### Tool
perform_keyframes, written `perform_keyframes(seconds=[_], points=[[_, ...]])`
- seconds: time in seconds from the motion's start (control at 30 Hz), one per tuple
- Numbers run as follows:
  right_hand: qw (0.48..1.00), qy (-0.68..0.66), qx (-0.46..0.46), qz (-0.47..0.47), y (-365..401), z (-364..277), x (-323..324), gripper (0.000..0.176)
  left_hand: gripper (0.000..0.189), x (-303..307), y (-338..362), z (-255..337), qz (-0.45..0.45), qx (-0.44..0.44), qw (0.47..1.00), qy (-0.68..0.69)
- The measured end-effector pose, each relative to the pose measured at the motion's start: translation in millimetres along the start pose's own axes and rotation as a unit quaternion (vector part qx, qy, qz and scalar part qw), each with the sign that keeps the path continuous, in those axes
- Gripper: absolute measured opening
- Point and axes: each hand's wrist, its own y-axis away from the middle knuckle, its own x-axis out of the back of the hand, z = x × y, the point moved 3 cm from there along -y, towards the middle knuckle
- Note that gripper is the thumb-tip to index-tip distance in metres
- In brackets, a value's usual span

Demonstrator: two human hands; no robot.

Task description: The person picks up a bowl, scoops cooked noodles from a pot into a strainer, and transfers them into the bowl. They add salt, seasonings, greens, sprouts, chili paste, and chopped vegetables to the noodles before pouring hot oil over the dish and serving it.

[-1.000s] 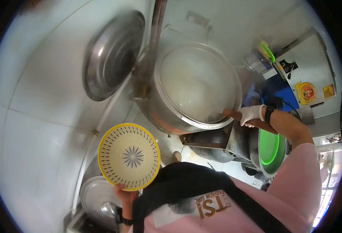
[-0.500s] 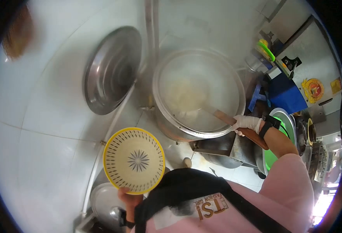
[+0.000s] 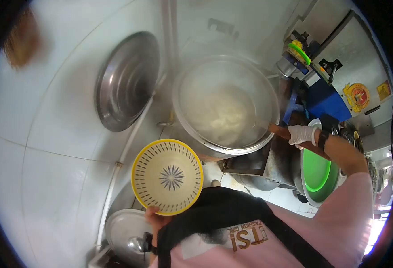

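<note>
My left hand [image 3: 157, 217] grips the lower rim of a cream bowl [image 3: 154, 174] with a yellow edge and a dark star pattern at its centre. The bowl's inside faces me and holds nothing. My gloved right hand [image 3: 302, 135] is wrapped round the wooden handle [image 3: 278, 130] of a long tool, whose far end reaches into a large steaming metal pot [image 3: 271, 144]. Steam blurs the tool's head. Pale food [image 3: 225, 117] shows through the haze in the pot.
A large metal lid [image 3: 127, 82] leans on the tiled wall, left of the pot. Below the bowl is another lidded pot [image 3: 125, 228]. At the right, a metal basin holds a green basin [image 3: 318, 172]. A blue box [image 3: 326, 105] stands beyond it.
My right hand has moved right with the wooden handle, away from the pot. The bowl in my left hand has shifted right and slightly up. The pale food looks more spread.
</note>
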Motion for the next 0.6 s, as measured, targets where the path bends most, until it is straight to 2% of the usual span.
perform_keyframes(seconds=[0.03,0.1,0.17,0.23,0.33,0.5,0.6], points=[[1.0,-0.002,0.001,0.0,-6.8,-2.1,0.5,0.021,0.067,0.7,-1.1,-0.4,0.003,-0.008,1.0,0.012],[0.959,-0.2,-0.027,-0.199,-22.7,-4.1,-7.1,0.014,0.067,3.6,3.5,-2.1,0.006,-0.007,1.0,0.003],[0.913,-0.317,0.002,-0.255,-33.5,-10.3,-15.6,0.013,0.068,-7.6,10.0,-6.8,0.009,-0.009,1.0,-0.007],[0.881,-0.396,0.002,-0.26,-45.2,-16.5,-23.7,0.014,0.068,-21.1,17.6,-10.0,0.068,-0.019,0.997,0.015],[0.85,-0.447,0.077,-0.269,-76.4,-14.9,-45.0,0.018,0.069,-21.3,16.8,-8.6,0.07,-0.024,0.997,0.026],[0.836,-0.495,0.108,-0.212,-81.2,-16.6,-49.2,0.02,0.069,-16.4,16.1,0.7,0.067,-0.013,0.998,0.013],[0.855,-0.479,0.123,-0.158,-72.1,-19.6,-42.4,0.018,0.069,-27.4,13.9,1.5,0.047,-0.024,0.999,0.006]])
